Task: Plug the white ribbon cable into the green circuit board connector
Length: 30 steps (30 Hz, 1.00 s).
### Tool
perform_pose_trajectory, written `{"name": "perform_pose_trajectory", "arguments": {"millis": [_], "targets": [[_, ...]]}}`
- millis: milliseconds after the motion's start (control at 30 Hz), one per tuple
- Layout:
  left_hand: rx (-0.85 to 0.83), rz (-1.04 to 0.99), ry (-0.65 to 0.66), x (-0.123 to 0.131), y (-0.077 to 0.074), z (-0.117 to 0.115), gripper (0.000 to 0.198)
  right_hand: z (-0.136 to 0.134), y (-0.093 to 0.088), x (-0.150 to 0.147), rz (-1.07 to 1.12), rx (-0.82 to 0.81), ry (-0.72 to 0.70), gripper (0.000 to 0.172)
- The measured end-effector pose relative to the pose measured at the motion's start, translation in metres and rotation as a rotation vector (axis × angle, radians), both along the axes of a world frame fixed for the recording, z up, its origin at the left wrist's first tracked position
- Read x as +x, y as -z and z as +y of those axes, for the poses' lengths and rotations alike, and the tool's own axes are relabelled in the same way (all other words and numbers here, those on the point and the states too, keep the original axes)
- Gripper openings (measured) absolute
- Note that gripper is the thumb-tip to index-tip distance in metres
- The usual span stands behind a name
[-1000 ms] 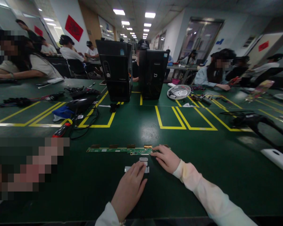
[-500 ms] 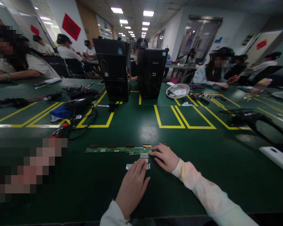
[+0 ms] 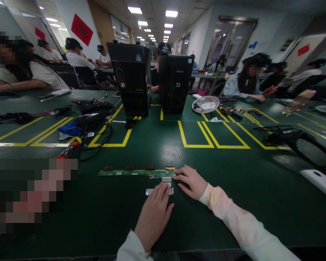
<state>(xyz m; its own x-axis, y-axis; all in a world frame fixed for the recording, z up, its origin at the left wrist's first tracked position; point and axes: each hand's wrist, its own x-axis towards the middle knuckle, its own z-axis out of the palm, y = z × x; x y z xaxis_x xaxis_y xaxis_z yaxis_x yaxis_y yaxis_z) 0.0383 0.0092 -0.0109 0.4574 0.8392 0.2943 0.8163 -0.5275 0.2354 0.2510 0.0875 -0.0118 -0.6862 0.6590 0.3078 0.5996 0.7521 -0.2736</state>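
A long, narrow green circuit board (image 3: 136, 173) lies on the green table, with several brownish-copper tabs along its far edge. A short flat ribbon cable (image 3: 166, 179) meets its near edge, and a silvery-grey strip (image 3: 150, 192) spreads sideways below. My left hand (image 3: 155, 214) rests palm down, its outstretched fingertips on the cable and over part of the strip. My right hand (image 3: 191, 182) is spread with fingers apart, fingertips touching the board near its right part and covering some of it. Neither hand grips anything visible.
Two black computer towers (image 3: 130, 81) stand at the far middle. To their right is a white basket (image 3: 205, 104). A red-handled tool (image 3: 69, 150) and cables lie left, beside a blurred-out region. A black object (image 3: 293, 136) and white device (image 3: 319, 183) lie right. Other people sit around.
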Motion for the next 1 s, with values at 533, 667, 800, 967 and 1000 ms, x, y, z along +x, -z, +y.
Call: {"name": "perform_pose_trajectory", "arguments": {"millis": [533,667,800,967,1000], "targets": [[0.013,0.114,-0.068,0.009,0.0,-0.002,0.047,-0.002,-0.001,0.004,0.008,-0.043,-0.013,0.035],[0.025,0.128,-0.101,0.014,0.003,-0.003,0.049,-0.002,-0.002,0.003,0.005,-0.047,-0.012,0.036],[0.061,0.114,-0.151,0.021,0.005,-0.005,0.048,-0.002,-0.002,0.003,0.007,-0.05,-0.012,0.036],[0.085,0.092,-0.214,0.031,0.008,-0.007,0.05,-0.003,-0.002,0.003,0.005,-0.05,-0.012,0.038],[0.091,0.093,-0.227,0.032,0.009,-0.008,0.05,-0.003,-0.002,0.003,0.004,-0.053,-0.011,0.038]]}}
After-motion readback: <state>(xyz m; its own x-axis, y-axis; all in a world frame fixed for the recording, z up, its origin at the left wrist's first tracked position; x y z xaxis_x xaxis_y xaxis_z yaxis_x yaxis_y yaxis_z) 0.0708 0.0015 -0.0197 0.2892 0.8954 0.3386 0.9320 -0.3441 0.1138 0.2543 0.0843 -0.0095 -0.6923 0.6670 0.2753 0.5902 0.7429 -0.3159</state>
